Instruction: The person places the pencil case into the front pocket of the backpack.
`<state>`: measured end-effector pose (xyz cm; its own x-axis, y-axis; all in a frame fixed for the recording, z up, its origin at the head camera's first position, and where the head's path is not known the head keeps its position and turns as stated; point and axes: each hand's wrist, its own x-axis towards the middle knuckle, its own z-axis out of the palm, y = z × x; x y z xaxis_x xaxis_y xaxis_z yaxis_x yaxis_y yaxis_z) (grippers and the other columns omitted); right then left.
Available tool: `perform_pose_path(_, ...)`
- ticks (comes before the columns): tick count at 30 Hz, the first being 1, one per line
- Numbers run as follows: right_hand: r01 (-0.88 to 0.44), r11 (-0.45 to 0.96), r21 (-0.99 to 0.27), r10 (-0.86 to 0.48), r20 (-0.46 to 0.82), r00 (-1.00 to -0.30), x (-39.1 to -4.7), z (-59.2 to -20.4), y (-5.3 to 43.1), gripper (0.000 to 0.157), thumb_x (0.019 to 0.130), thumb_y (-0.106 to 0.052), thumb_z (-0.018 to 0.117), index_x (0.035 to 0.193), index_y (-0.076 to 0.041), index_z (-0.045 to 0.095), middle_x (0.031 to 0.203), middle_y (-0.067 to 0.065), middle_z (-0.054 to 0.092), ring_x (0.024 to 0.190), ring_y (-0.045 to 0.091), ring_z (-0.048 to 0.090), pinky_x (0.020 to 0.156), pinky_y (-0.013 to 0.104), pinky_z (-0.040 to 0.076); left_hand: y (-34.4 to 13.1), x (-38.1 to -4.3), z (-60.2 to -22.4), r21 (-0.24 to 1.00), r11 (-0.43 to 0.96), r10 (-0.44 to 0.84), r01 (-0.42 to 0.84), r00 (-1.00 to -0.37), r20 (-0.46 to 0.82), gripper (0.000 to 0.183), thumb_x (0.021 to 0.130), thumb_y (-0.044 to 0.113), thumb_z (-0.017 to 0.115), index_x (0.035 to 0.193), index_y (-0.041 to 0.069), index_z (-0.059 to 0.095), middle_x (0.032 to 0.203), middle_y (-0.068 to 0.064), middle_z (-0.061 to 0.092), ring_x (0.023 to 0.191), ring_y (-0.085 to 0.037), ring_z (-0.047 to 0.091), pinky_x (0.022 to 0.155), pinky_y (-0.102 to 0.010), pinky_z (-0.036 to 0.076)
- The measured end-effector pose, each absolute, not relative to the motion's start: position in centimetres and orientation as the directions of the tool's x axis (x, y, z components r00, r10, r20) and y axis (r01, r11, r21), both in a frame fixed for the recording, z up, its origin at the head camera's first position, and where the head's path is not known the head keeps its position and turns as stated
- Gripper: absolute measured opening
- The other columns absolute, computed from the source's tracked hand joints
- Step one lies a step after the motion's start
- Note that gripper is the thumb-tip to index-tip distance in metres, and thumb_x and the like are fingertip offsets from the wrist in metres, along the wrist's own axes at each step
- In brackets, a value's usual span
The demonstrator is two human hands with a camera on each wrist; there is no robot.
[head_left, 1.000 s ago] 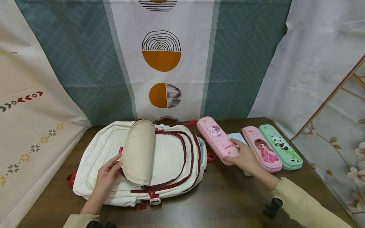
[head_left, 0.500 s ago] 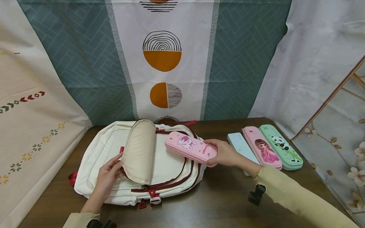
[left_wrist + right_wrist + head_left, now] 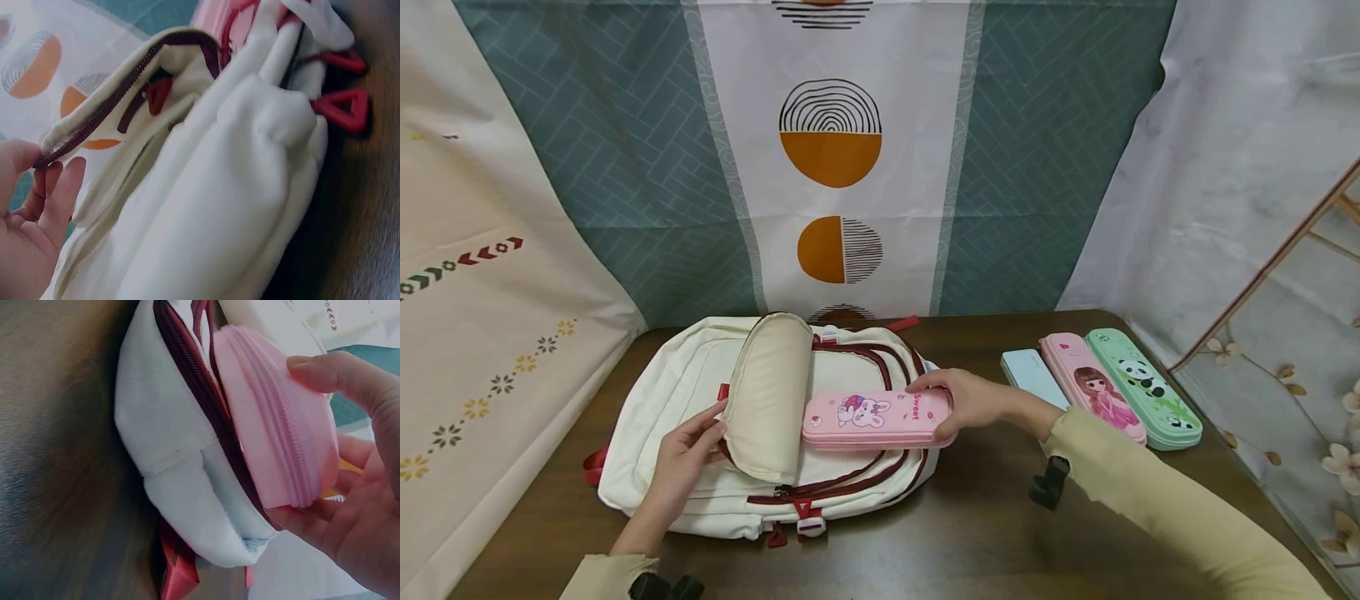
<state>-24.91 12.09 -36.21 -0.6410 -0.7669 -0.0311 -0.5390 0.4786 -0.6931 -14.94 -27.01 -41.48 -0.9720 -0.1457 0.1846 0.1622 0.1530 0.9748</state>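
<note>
A white backpack (image 3: 688, 375) with dark red zippers lies on the table, its front pocket flap (image 3: 769, 400) folded back. My left hand (image 3: 683, 458) pinches the zippered edge of that flap between thumb and fingers; the left wrist view shows the pocket opening (image 3: 147, 150) beneath it. My right hand (image 3: 958, 402) grips one end of a pink pencil case (image 3: 876, 419) printed with a rabbit and the word "Sweet". The case's far end is right beside the raised flap, over the backpack's front. In the right wrist view the case's zippered side (image 3: 275, 419) faces the camera.
To the right on the brown table (image 3: 970, 517) lie a light blue case (image 3: 1032, 375), a pink pencil case with a doll picture (image 3: 1097, 387) and a green pencil case with a panda (image 3: 1142, 387). A patterned curtain (image 3: 865, 167) hangs behind.
My right hand has carried the rabbit pencil case leftward from beside the light blue case to over the backpack, turning it nearly level. The left hand keeps its hold on the flap.
</note>
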Motion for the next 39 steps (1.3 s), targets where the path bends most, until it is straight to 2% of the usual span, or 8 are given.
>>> perform_pose_path(2,-0.537,0.468,-0.702,-0.784,-0.048,-0.619,-25.3,-36.2,11.9,0.066,0.063,-0.018,0.077,0.123,-0.009,0.055,0.116,0.001,0.052,0.098,0.017,0.044,0.082,0.031,0.041,-27.0,-15.1,-41.5,0.974,0.159,-0.139,0.163,-0.973,0.186,0.033,0.092,0.012,0.053,0.124,0.004,0.055,0.082,0.008,0.056,0.07,-0.002,0.057,0.059,-0.02,0.052)
perform_pose_path(8,-0.521,0.459,-0.72,-0.801,-0.082,-0.593,-26.4,-36.4,11.7,0.066,0.063,-0.013,0.076,0.124,-0.009,0.054,0.119,0.002,0.051,0.103,0.018,0.043,0.085,0.032,0.04,-26.4,-15.9,-41.7,0.991,-0.033,-0.134,0.127,-0.983,0.122,0.024,0.092,0.014,0.053,0.107,0.029,0.065,0.084,0.009,0.058,0.074,-0.001,0.057,0.061,-0.018,0.05)
perform_pose_path(11,-0.516,0.454,-0.727,-0.807,-0.09,-0.583,-26.7,-36.5,11.6,0.066,0.063,-0.012,0.076,0.125,-0.009,0.053,0.121,0.002,0.05,0.103,0.018,0.043,0.086,0.032,0.04,-26.1,-16.0,-41.8,0.994,0.037,-0.205,0.103,-0.973,0.109,0.025,0.091,0.01,0.054,0.112,0.017,0.065,0.079,0.01,0.058,0.07,-0.001,0.056,0.058,-0.017,0.049)
perform_pose_path(15,-0.503,0.457,-0.734,-0.805,-0.101,-0.585,-26.8,-36.6,11.6,0.067,0.063,-0.012,0.076,0.125,-0.01,0.053,0.121,0.003,0.049,0.104,0.019,0.042,0.086,0.032,0.039,-25.8,-15.9,-41.7,0.935,0.334,-0.282,0.119,-0.934,0.22,0.027,0.088,0.004,0.057,0.113,0.0,0.062,0.071,0.008,0.057,0.06,-0.001,0.052,0.051,-0.016,0.046)
perform_pose_path(19,-0.486,0.469,-0.738,-0.794,-0.111,-0.598,-26.9,-36.8,11.7,0.067,0.063,-0.013,0.076,0.126,-0.009,0.053,0.122,0.004,0.049,0.105,0.02,0.041,0.087,0.033,0.038,-25.5,-16.0,-41.6,0.824,0.527,-0.251,0.207,-0.889,0.384,0.024,0.084,0.001,0.061,0.108,0.0,0.066,0.069,0.002,0.054,0.055,-0.002,0.048,0.049,-0.016,0.042)
perform_pose_path(28,-0.495,0.444,-0.747,-0.817,-0.112,-0.565,-27.2,-36.5,11.4,0.067,0.063,-0.011,0.076,0.126,-0.007,0.052,0.122,0.005,0.049,0.105,0.02,0.041,0.088,0.033,0.038,-26.1,-16.3,-42.8,0.784,0.532,-0.169,0.32,-0.867,0.468,0.028,0.081,-0.005,0.062,0.109,-0.006,0.063,0.067,-0.001,0.05,0.054,-0.002,0.047,0.047,-0.013,0.039)
perform_pose_path(32,-0.476,0.443,-0.76,-0.823,-0.134,-0.551,-27.5,-36.5,11.2,0.066,0.063,-0.009,0.076,0.125,-0.009,0.053,0.12,0.003,0.049,0.104,0.019,0.041,0.086,0.032,0.039,-27.0,-16.4,-43.5,0.876,0.394,-0.169,0.279,-0.915,0.367,0.027,0.085,-0.002,0.058,0.112,-0.003,0.062,0.073,0.008,0.058,0.06,0.0,0.052,0.051,-0.014,0.043)
perform_pose_path(39,-0.455,0.433,-0.778,-0.828,-0.145,-0.541,-27.8,-36.7,10.6,0.065,0.063,-0.008,0.076,0.124,-0.012,0.054,0.118,0.001,0.049,0.104,0.019,0.041,0.086,0.033,0.04,-27.9,-16.1,-43.8,0.967,-0.204,-0.05,0.151,-0.988,0.143,0.034,0.094,0.005,0.045,0.107,0.029,0.065,0.097,0.009,0.063,0.083,-0.002,0.059,0.068,-0.017,0.049)
